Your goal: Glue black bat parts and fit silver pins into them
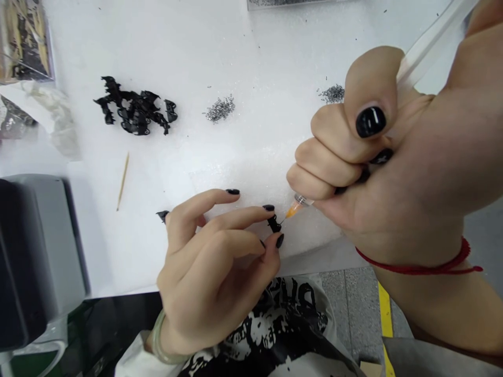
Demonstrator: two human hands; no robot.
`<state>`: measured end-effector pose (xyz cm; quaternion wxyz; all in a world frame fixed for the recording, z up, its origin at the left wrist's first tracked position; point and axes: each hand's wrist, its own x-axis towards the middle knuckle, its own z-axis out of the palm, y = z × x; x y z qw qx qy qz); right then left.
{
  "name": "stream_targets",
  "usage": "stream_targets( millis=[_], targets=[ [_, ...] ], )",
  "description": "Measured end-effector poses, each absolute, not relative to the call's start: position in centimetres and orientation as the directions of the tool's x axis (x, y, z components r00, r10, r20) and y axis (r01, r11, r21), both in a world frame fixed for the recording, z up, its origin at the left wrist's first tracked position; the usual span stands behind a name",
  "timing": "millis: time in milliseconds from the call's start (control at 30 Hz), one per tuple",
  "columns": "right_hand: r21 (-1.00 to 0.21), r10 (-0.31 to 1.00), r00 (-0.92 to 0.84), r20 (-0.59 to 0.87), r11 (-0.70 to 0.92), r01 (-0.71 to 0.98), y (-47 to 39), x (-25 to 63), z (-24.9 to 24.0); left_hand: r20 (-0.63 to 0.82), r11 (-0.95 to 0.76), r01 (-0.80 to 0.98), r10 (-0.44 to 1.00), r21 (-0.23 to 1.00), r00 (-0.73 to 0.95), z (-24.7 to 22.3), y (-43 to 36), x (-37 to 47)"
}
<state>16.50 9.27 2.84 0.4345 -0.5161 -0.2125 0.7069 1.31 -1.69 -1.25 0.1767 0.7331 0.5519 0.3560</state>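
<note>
My left hand point(216, 267) pinches a small black piece point(274, 224) between its fingertips and thumb, just above the table's front edge. My right hand point(346, 136) is wrapped round a syringe whose orange tip point(293, 209) and thin needle point at the black piece. Most of the syringe barrel is hidden in the fist. A pile of black bat-like pieces point(137, 112) lies at the upper left. Small metal rings form one heap point(220, 109) at upper middle and another point(333, 94) beside my right hand. Another black piece point(162, 215) shows behind my left hand.
A wooden toothpick point(123, 181) lies left of centre on the white table point(157, 167). At the far left are a clear box of sticks point(27, 42), crumpled white tissue point(55, 115) and a grey-black device point(43, 251). A clear tray point(283, 4) sits at the top edge.
</note>
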Motion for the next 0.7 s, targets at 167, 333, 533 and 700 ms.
stream_targets(
  millis=[167,333,533,700],
  targets=[
    [-0.758,0.835,-0.097,-0.542,-0.535,-0.372,9.4,16.5,2.9,0.302,-0.317,0.690,0.942,0.651,0.148,-1.2,-1.7,1.3],
    [-0.794,0.861,-0.171,-0.479,-0.508,-0.335,9.5,16.4,2.8,0.338,-0.342,0.699,0.929,0.628,0.151,-1.5,-1.7,1.3],
    [-0.761,0.802,-0.375,-0.466,-0.579,-0.293,10.3,18.9,2.3,0.372,-0.394,0.692,0.908,0.605,0.191,-1.4,-1.1,2.1],
    [-0.966,0.942,-0.319,-0.108,-0.023,0.258,9.8,20.9,4.3,0.470,-0.396,0.715,0.876,0.577,0.106,-0.8,-1.4,0.6]
  ],
)
